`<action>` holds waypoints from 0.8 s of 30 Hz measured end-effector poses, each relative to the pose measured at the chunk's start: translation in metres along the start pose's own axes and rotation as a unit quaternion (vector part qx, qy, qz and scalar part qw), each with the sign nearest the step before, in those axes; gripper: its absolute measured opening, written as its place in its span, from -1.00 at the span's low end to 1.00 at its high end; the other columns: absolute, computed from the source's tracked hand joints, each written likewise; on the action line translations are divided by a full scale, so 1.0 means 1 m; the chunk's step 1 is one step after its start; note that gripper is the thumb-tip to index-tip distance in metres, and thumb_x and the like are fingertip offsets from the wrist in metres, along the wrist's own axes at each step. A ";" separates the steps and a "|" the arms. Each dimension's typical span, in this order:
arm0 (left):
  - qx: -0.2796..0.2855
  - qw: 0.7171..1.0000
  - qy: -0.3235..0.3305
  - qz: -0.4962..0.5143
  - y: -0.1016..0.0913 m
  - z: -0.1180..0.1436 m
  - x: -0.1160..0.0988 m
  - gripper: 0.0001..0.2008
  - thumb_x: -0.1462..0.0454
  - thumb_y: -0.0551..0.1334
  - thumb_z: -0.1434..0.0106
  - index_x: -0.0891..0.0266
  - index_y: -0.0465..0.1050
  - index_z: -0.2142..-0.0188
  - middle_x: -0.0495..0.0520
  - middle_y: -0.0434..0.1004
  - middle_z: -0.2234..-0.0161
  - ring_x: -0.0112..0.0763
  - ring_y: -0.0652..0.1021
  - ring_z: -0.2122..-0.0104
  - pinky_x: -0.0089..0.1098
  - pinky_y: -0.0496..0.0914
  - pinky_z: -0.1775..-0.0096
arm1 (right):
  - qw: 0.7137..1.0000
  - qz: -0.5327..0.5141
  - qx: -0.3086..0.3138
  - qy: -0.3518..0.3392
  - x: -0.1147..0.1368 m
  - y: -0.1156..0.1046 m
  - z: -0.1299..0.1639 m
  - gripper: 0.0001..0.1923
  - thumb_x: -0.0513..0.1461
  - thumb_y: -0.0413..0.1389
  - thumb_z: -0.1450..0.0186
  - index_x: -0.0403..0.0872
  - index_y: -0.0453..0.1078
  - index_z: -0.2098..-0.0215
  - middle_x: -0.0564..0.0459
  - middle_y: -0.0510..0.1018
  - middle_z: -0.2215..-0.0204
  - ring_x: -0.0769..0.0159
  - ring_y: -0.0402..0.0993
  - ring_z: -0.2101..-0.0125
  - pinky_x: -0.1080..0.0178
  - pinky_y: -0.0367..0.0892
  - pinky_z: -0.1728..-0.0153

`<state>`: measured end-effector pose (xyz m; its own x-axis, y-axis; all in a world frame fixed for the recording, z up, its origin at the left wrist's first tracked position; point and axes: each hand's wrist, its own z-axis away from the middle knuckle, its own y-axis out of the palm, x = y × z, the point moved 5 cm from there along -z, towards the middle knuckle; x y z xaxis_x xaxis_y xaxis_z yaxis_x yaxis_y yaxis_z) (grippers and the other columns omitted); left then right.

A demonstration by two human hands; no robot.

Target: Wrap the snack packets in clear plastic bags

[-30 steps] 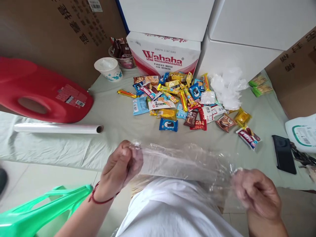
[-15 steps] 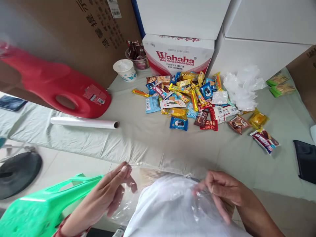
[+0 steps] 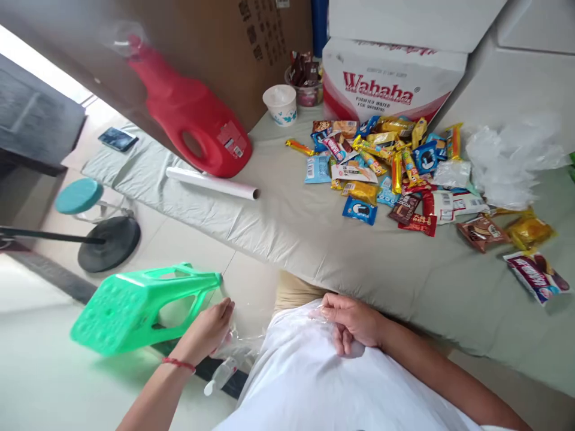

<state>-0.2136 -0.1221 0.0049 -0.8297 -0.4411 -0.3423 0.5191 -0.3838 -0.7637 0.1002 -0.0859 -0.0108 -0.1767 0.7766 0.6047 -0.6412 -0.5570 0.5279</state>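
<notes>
Pale green, cloth-covered table (image 3: 296,233) slants across the room, a broad strip of cloth between its near edge and the heap of small, brightly wrapped snacks (image 3: 395,173). Thin, clear plastic film (image 3: 251,343) hangs between the hands before the white shirt (image 3: 309,383), its long axis seemingly crosswise. The left hand (image 3: 217,327) has fingers curled closed on it; the right hand (image 3: 353,323) pinches it between thumb and forefinger.

Indoor room, home or storeroom, can't tell which. Evidence: tiled floor (image 3: 251,281), cloth-covered table (image 3: 291,224), brown carton (image 3: 224,48), Wahaha carton (image 3: 386,78), snack pile (image 3: 381,157), red jug (image 3: 193,105), 2 stools (green stool (image 3: 119,308), teal stool (image 3: 79,196)).
</notes>
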 end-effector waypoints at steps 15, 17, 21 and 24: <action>-0.272 0.940 0.199 0.058 0.011 -0.085 -0.145 -0.72 0.18 -0.07 -0.47 0.19 0.36 0.07 0.08 0.53 0.38 -0.29 0.55 0.38 -0.38 0.28 0.29 | 0.603 0.352 -0.595 -0.399 0.003 -0.090 0.114 -0.87 -0.17 0.07 -0.47 0.03 0.44 0.10 -0.11 0.62 -0.01 0.10 0.56 -0.03 0.00 0.46 -0.03; -0.257 0.942 0.214 0.017 0.015 -0.096 -0.175 -0.69 0.19 -0.09 -0.49 0.21 0.37 0.03 0.11 0.56 0.36 -0.25 0.57 0.36 -0.36 0.26 0.31 | 0.565 0.344 -0.644 -0.384 0.002 -0.099 0.130 -0.86 -0.15 0.08 -0.46 0.02 0.46 0.10 -0.10 0.63 0.05 0.11 0.56 0.02 0.01 0.45 -0.02; -0.202 0.951 0.219 -0.084 0.015 -0.114 -0.229 -0.64 0.16 -0.13 -0.53 0.19 0.39 0.01 0.15 0.60 0.31 -0.22 0.60 0.33 -0.36 0.24 0.33 | 0.536 0.340 -0.698 -0.333 0.009 -0.120 0.150 -0.77 -0.08 0.07 -0.46 -0.02 0.49 0.13 -0.08 0.63 0.17 0.15 0.56 0.15 0.08 0.45 0.06; -0.150 0.950 0.224 -0.157 0.015 -0.127 -0.266 -0.61 0.12 -0.14 -0.54 0.20 0.40 0.03 0.19 0.63 0.30 -0.18 0.62 0.32 -0.35 0.26 0.33 | 0.535 0.329 -0.725 -0.282 0.013 -0.147 0.156 -0.68 -0.02 0.04 -0.45 -0.05 0.51 0.16 -0.07 0.63 0.24 0.18 0.53 0.26 0.12 0.42 0.13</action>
<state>-0.0109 0.0926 0.0146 -0.9730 0.0722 -0.2194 0.2057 -0.1614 -0.9652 0.3088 -0.0400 0.0127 -0.7288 0.1138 0.6752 -0.5563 0.4766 -0.6807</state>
